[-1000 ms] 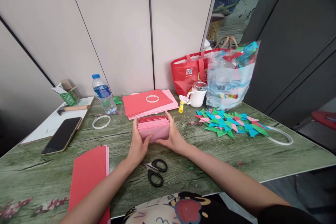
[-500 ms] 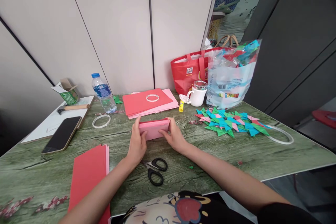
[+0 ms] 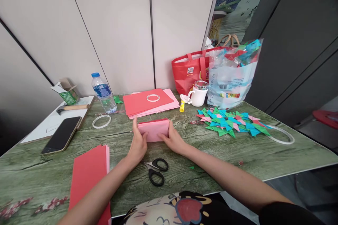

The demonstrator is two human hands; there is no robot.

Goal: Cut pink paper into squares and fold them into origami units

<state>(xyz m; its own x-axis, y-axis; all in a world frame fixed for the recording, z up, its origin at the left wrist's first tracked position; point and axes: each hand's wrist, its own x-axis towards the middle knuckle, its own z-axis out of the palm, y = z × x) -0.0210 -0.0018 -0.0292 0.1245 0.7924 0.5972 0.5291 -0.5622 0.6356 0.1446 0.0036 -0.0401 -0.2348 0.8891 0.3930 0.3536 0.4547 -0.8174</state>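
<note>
Between my two hands a small stack of pink and red paper stands on its long edge, pink face toward me. My left hand grips its left end, thumb on the near face. At the right end my right hand holds it the same way; the fingers behind the stack are partly hidden. Just below lies a pair of black-handled scissors, its blade tips hidden near my left wrist. Red and pink paper strips lie under and beside my left forearm.
Behind my hands are red and pink sheets with a white ring on top. A water bottle, white ring, phone and hammer are left. Right are a glue stick, mug, bags and folded paper pieces.
The paper stack has shifted very slightly left and tilted a little, with both hands still on it. Everything else on the table stays in place.
</note>
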